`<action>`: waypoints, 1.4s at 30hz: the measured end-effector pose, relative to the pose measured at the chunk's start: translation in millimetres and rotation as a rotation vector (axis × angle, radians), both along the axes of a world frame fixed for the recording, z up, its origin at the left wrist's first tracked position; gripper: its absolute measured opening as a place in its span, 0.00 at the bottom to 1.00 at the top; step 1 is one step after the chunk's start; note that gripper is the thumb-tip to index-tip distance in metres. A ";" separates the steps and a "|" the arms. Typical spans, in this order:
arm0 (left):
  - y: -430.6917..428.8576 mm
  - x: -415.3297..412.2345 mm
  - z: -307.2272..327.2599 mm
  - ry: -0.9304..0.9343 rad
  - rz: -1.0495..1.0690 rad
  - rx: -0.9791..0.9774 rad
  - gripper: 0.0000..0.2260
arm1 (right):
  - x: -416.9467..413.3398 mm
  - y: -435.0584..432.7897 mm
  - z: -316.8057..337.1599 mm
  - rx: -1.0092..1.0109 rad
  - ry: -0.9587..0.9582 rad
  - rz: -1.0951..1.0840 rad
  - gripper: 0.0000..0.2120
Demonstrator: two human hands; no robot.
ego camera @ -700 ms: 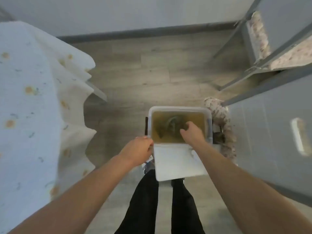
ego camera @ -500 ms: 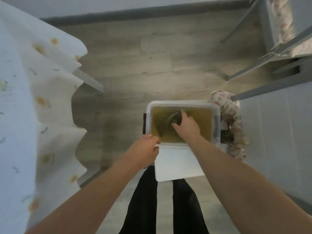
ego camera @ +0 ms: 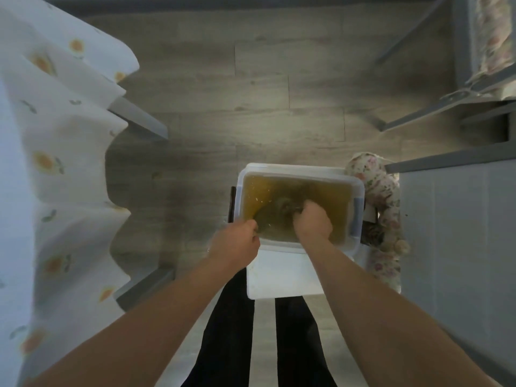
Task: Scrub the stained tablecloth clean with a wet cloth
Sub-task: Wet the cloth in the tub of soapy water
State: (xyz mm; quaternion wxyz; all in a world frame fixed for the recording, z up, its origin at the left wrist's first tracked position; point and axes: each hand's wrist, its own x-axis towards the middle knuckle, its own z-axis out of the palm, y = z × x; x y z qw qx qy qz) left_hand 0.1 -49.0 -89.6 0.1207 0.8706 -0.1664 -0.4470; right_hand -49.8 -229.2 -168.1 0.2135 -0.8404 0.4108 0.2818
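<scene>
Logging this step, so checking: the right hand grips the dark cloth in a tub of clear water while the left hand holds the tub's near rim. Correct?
Not quite: the head view shows the water murky yellow-brown, not clear. The rest stands: the right hand grips the dark cloth in the tub while the left hand holds its near rim.

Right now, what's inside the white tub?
Murky yellow water stands in the tub; a dark cloth lies sunk in it, bunched in the right grip. That grip covers part of the cloth, and the water hides the tub's bottom.
</scene>
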 end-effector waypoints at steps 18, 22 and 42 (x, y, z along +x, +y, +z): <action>-68.0 17.8 22.7 1.045 1.323 -0.536 0.31 | -23.4 25.7 185.0 0.511 -0.424 -0.195 0.05; -68.9 15.6 27.8 1.162 1.297 -0.574 0.32 | -27.0 22.0 196.8 0.539 -0.560 -0.194 0.09; -100.5 13.3 15.3 0.540 1.083 -0.136 0.14 | -48.8 -19.1 104.2 0.510 -0.655 -0.478 0.15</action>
